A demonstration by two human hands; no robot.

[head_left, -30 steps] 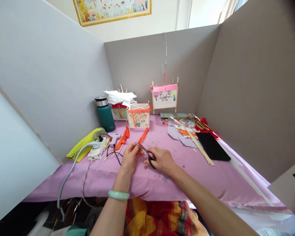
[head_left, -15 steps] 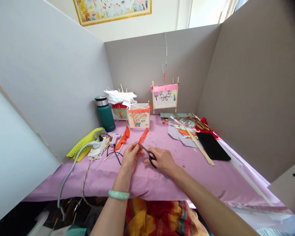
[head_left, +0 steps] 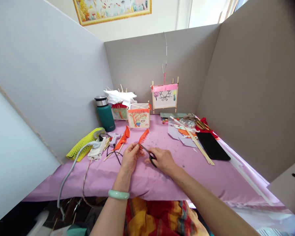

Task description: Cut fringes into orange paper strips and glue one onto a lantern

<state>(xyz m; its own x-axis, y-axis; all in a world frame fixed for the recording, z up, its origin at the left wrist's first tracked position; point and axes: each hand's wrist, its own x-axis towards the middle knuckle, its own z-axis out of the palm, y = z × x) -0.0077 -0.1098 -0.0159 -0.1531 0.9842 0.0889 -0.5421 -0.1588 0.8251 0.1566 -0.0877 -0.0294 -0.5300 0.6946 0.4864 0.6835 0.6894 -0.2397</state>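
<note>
Left hand [head_left: 130, 157] pinching fringed paper [head_left: 144, 136], metal-bladed scissors [head_left: 146, 149]

Just below the centre of the frame, a narrow orange-red paper strip [head_left: 144, 136], fringed along one long edge, slants up to the right, its lower part crossed by the blades of dark-handled scissors [head_left: 145, 149] pointing up-left.

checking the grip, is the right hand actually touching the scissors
Touching. The head view shows it plainly: the right hand is closed around the handle end of the scissors.
</note>
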